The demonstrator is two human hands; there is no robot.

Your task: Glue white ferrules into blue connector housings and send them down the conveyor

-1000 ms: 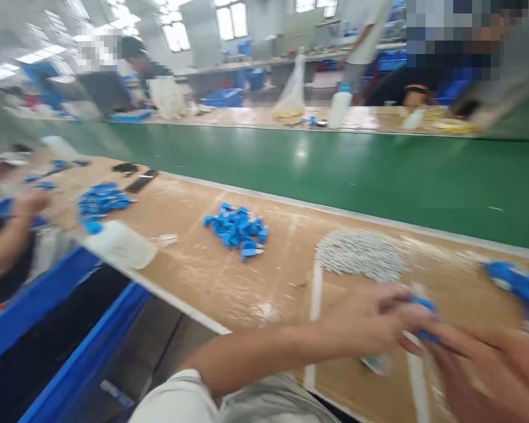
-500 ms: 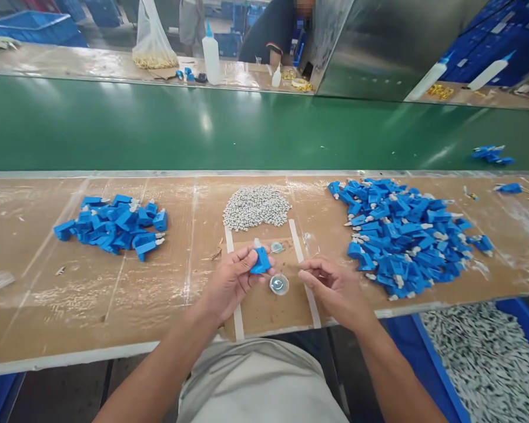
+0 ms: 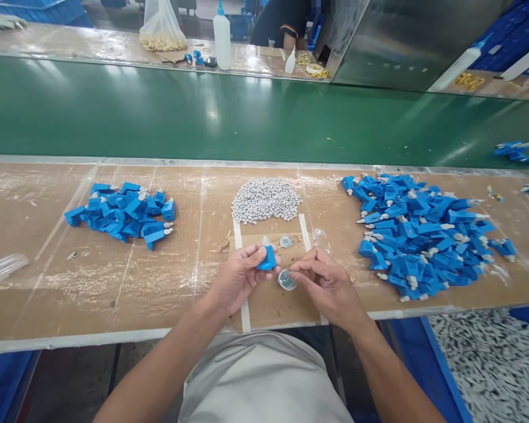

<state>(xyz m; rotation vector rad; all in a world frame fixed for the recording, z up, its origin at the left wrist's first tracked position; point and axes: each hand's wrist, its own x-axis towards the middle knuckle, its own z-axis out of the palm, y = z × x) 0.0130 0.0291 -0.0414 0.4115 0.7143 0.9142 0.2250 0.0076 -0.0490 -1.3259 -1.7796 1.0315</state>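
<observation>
My left hand [image 3: 242, 271] pinches a blue plastic part [image 3: 267, 258] with a pale tip pointing up, held just above the table. My right hand [image 3: 328, 286] has its thumb and forefinger brought together at the right rim of a small round clear dish [image 3: 287, 279] with bluish contents. Whatever is between those fingertips is too small to make out. Behind the held part lies a second, smaller round dish [image 3: 285, 242]. Farther back spreads a heap of small grey-white pieces [image 3: 264, 201].
Blue parts form a smaller pile [image 3: 123, 212] on the left and a larger pile [image 3: 423, 235] on the right. A green conveyor belt [image 3: 158, 114] runs behind the table. At lower right stands a blue bin of grey pieces [image 3: 489, 358]. A person is across the belt.
My right hand has moved left and its fingertips now reach the dish rim. My left hand still holds the blue plastic part. The camera view has shifted slightly.
</observation>
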